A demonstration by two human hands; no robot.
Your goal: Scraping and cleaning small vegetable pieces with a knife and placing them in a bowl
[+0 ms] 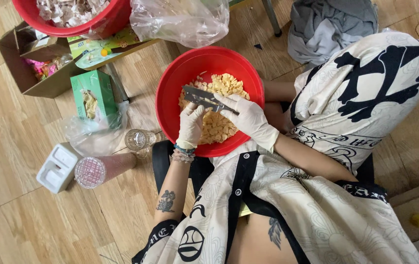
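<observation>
A red plastic bowl [170, 93] rests in my lap, holding a heap of pale yellow peeled pieces [221, 85]. Both my hands wear white gloves and hover over it. My right hand [248, 117] grips the handle of a broad grey knife [202, 96], whose blade points left across the bowl. My left hand [190, 124] pinches a small pale piece against the blade's underside. Beaded bracelets ring my left wrist.
A second red basin [107, 22] of peel scraps sits top left beside a clear plastic bag [180, 19]. On the wood floor lie a green box [92, 93], a cardboard box [29, 73], a glass [138, 139], a pink tumbler [99, 168] and a white block [58, 168]. Grey cloth [331, 24] lies top right.
</observation>
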